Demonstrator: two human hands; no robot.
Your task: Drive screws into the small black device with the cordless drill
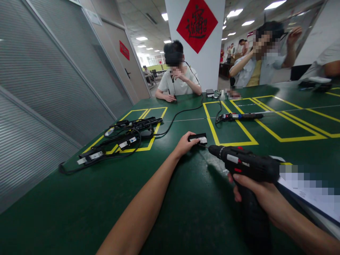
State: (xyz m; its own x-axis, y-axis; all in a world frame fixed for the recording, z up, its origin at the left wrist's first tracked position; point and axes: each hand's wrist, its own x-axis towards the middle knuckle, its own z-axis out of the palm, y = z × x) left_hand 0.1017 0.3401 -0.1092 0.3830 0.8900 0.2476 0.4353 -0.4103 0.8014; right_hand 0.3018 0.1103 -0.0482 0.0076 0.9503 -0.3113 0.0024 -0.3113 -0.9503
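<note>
My left hand [185,144] grips a small black rectangular part [196,136] with a white label, holding it against the green tabletop [159,198]. In my right hand [252,187] is a black cordless drill [249,163] with red accents, its chuck pointing left. A thin bit [204,146] runs from the chuck to the near side of the part; whether the tip touches it, I cannot tell. The fingers of my right hand wrap the drill's handle, and the trigger is hidden by them. Pale dust or scuffs mark the tabletop below the bit.
Black cabled devices [130,136] lie in a tangle at left across yellow tape outlines. A soldering-iron-like tool [239,116] with a cable rests farther back at right. Papers [308,194] lie by my right arm. Two people [177,76] sit across the table.
</note>
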